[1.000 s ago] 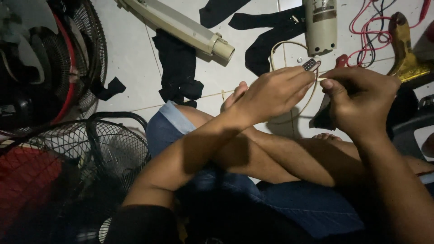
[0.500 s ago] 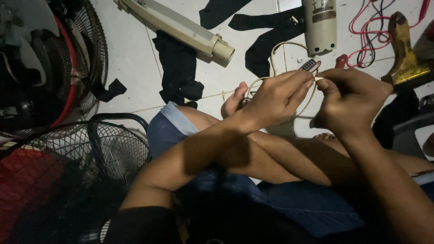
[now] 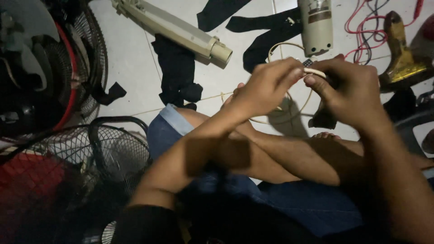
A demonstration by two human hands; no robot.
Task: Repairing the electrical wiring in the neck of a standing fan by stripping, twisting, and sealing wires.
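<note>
Both hands meet above my crossed legs. My left hand (image 3: 266,88) pinches a thin cream-coloured wire (image 3: 312,72) between thumb and fingertips. My right hand (image 3: 350,92) grips the same wire from the other side, and a small dark ribbed part (image 3: 308,63) shows just above the fingertips. The wire loops down (image 3: 271,121) over the white tiled floor behind my hands. What else my right palm holds is hidden.
A beige tube-shaped housing (image 3: 176,29) lies on the floor at the top, a beige cylindrical motor body (image 3: 315,25) beside it. Black cloth strips (image 3: 177,72), red wires (image 3: 361,27) and a brass-coloured base (image 3: 402,56) lie around. Fan grilles (image 3: 113,149) stand at left.
Both hands have shifted a little to the left and closer together. The fingertips now pinch the wire between them, and the small dark part is mostly covered.
</note>
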